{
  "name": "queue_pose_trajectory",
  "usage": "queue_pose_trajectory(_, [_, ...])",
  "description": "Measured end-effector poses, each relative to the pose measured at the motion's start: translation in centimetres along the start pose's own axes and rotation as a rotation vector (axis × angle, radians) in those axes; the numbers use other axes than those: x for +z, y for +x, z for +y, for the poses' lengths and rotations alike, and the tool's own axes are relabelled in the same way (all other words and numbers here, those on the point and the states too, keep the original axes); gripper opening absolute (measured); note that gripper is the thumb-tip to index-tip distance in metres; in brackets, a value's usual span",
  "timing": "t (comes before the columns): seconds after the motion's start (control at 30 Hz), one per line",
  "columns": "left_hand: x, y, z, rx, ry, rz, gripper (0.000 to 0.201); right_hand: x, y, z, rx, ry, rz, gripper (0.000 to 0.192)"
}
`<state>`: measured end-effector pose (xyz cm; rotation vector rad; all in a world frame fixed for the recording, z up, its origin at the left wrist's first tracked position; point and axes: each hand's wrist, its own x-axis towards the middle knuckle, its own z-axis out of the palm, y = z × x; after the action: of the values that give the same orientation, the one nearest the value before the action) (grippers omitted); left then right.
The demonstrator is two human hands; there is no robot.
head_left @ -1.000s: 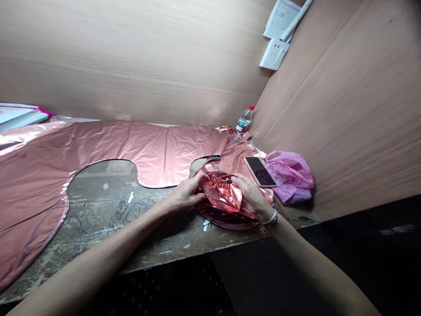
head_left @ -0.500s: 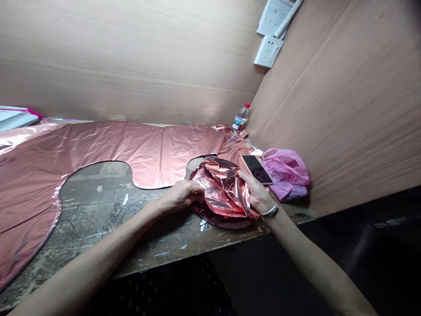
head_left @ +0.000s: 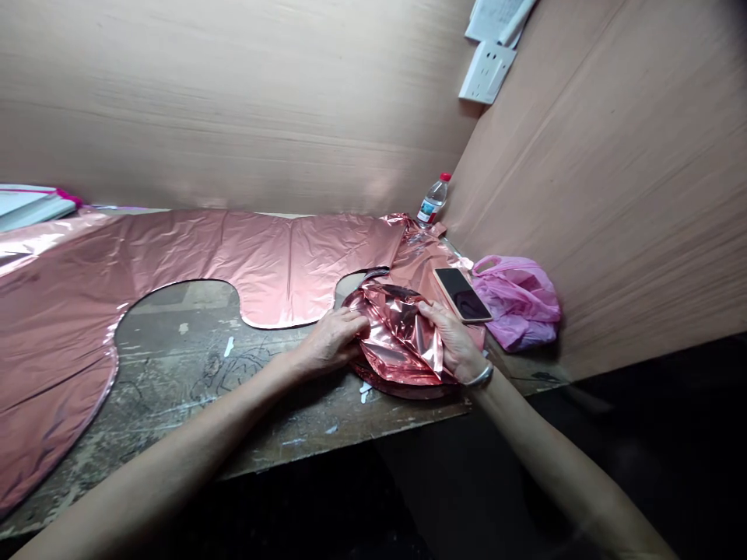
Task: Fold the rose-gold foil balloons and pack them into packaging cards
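Note:
A crumpled, shiny rose-gold foil balloon [head_left: 402, 334] lies bunched near the front edge of the worktable [head_left: 175, 365]. My left hand [head_left: 335, 336] grips its left side, fingers curled into the foil and partly hidden. On the opposite side, my right hand [head_left: 452, 338] pinches the foil between thumb and fingers; a silver bracelet [head_left: 482, 375] circles that wrist. Flat foil [head_left: 280, 264] of the same colour, with curved dark-edged outlines, stretches along the back and left of the table. Whether it joins the bunched part I cannot tell.
Just right of my right hand lies a smartphone [head_left: 463, 294], beside a pink plastic bag [head_left: 517, 299]. A red-capped water bottle [head_left: 433, 201] stands in the back corner. Wooden panels rise behind and to the right, with a white socket [head_left: 487, 72]. Papers [head_left: 35, 206] sit far left.
The view has shifted slightly, so most things sit a little further right and higher. Both hands keep their hold on the foil, and the left hand's fingers have shifted slightly along its edge.

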<state>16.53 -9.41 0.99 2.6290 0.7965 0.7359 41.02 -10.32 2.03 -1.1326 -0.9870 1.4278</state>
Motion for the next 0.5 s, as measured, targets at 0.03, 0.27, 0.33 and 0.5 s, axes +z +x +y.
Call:
queue_pose_trajectory(0.03, [0.2,0.1,0.3,0.005,0.012,0.015,0.003,0.5,-0.3,0.0,0.015,0.029,-0.001,0.030])
queue_pose_trajectory(0.27, [0.8,0.8,1.7,0.041,-0.080,-0.073,0.035,2.4,-1.6,0.2,0.030,0.001,-0.090,0.036])
queue_pose_trajectory(0.33, [0.5,1.1,2.1,-0.027,-0.145,-0.108,0.042,2.6,-1.6,0.1,0.009,0.021,-0.084,0.035])
queue_pose_trajectory(0.5, [0.6,2.6,3.7,-0.343,-0.585,-0.114,0.055,3.4,-1.9,-0.2,-0.005,0.072,-0.075,0.028])
